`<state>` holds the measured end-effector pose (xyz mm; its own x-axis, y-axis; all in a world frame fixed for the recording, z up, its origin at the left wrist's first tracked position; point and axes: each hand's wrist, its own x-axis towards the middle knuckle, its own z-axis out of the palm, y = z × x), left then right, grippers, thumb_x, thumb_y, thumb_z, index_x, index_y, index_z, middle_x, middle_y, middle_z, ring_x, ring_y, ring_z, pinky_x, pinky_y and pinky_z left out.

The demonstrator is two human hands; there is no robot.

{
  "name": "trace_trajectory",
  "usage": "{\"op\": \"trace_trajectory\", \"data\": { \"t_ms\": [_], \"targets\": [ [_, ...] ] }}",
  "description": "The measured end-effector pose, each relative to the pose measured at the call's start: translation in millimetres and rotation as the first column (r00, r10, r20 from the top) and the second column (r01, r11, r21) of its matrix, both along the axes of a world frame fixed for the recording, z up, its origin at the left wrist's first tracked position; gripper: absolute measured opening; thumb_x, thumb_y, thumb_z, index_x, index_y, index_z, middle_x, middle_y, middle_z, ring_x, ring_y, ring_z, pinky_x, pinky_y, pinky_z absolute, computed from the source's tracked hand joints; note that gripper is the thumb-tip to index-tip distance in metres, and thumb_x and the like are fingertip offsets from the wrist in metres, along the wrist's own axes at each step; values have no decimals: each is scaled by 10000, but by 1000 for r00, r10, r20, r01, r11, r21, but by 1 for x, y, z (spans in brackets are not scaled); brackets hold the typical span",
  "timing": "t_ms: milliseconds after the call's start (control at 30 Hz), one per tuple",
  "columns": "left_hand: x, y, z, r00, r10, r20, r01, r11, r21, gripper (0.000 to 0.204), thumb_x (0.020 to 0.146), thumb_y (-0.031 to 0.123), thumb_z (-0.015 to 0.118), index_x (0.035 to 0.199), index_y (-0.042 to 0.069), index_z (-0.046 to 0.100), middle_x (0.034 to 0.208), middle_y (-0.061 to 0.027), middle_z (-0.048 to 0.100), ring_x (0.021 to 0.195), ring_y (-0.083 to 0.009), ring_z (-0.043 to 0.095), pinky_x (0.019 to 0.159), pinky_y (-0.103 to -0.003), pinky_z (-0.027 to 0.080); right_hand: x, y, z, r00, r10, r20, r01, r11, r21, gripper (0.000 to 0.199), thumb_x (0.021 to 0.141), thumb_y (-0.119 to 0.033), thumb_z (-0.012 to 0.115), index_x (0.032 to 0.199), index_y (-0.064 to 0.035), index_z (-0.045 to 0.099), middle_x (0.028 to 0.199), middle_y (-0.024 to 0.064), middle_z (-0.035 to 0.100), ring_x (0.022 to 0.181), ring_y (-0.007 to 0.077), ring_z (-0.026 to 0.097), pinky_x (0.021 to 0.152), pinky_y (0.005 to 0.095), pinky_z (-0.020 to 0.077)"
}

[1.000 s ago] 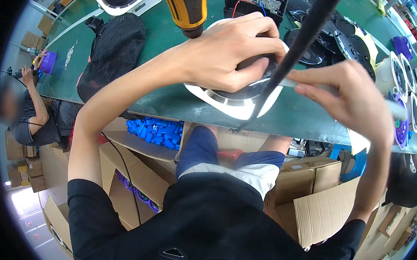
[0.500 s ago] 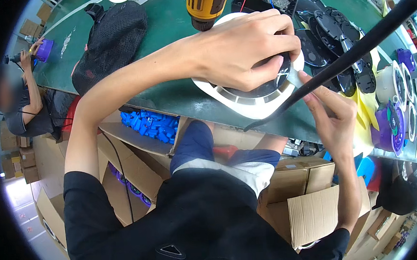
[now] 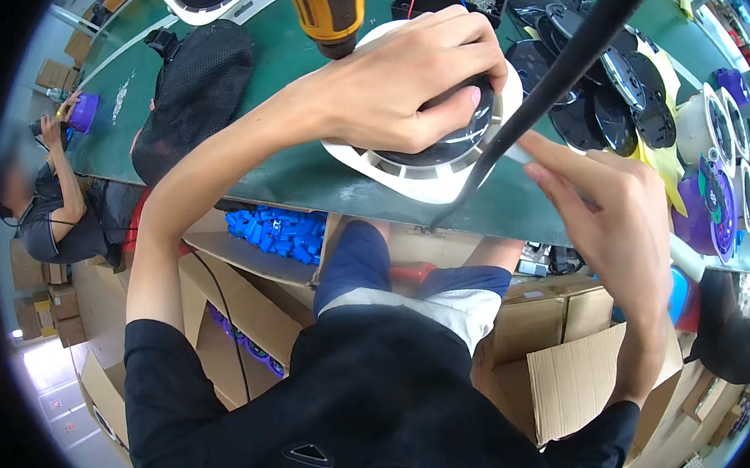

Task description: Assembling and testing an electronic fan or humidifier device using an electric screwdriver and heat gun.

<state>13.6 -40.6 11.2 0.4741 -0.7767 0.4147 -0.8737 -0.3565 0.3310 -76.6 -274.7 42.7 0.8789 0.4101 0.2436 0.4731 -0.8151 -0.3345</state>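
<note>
White housing (image 3: 431, 188) already held its black cover (image 3: 441, 153), left hand (image 3: 417, 83) clamped atop; alongside, right hand (image 3: 621, 208) pinched a pale tool (image 3: 519, 153); completion looked unclear.

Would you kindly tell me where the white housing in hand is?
In the head view, the white housing is in the upper half, right of centre, over the green table, under the left hand, just left of the right hand.
</note>
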Motion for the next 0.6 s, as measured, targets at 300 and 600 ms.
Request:
{"op": "trace_trajectory", "data": {
  "t_ms": [300, 600],
  "targets": [
    [1, -6, -5, 995, 72, 70, -68, 996, -59, 188, 817, 35, 541, 1001, 4, 562, 1026, -159, 528, 989, -324, 559, 878, -405, 474, 1, 7, -9, 990, 121, -73, -115, 990, 82, 222, 828, -71, 732, 1050, -64, 743, 553, 106, 472, 477, 219, 461, 489, 342, 357],
    [2, -12, -12, 973, 212, 87, -203, 974, -98, 182, 890, 104, 534, 1038, 6, 578, 995, -156, 571, 949, -336, 602, 843, -454, 500, -7, 16, -23, 997, 73, 20, -75, 995, 71, 321, 823, -40, 740, 1138, -102, 732, 564, 82, 433, 479, 189, 403, 476, 320, 346]
  ]
}}
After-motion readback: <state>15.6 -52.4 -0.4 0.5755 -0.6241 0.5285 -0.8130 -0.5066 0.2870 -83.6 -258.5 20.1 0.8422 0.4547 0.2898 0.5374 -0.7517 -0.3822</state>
